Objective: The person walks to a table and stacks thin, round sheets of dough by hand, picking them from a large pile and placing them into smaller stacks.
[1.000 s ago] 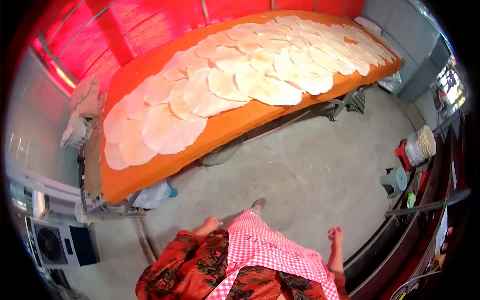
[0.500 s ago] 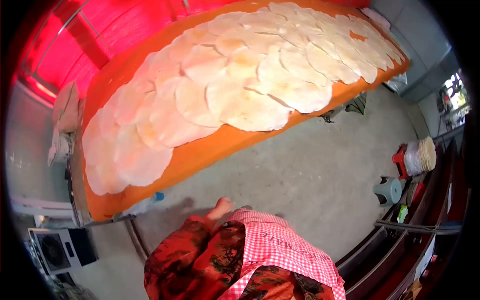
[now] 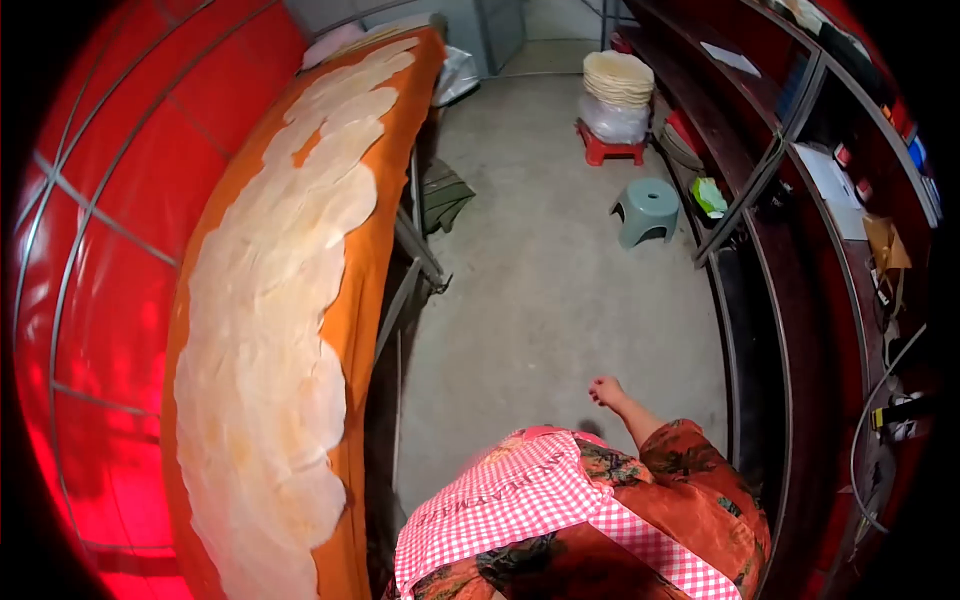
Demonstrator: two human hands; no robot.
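My right hand (image 3: 605, 392) hangs in front of my body, above the concrete floor (image 3: 540, 290). Its fingers are curled in and I see nothing held in them. My left hand is out of view. To my left, a long table under an orange cloth (image 3: 352, 420) carries many thin, round, pale flatbreads (image 3: 265, 330), overlapping one another. The hand touches none of them. A red-and-white checked apron (image 3: 510, 490) covers my front.
Ahead, a stack of flatbreads (image 3: 618, 80) rests on a plastic-wrapped bundle atop a red stool (image 3: 610, 150). A grey-green stool (image 3: 648, 210) stands nearer. Dark shelves (image 3: 765, 290) line the right side. Folded dark cloth (image 3: 443, 197) lies by the table legs.
My view has swung right, so the table now runs along my left and the stools are ahead. My left hand has left the view; my right hand has come into it.
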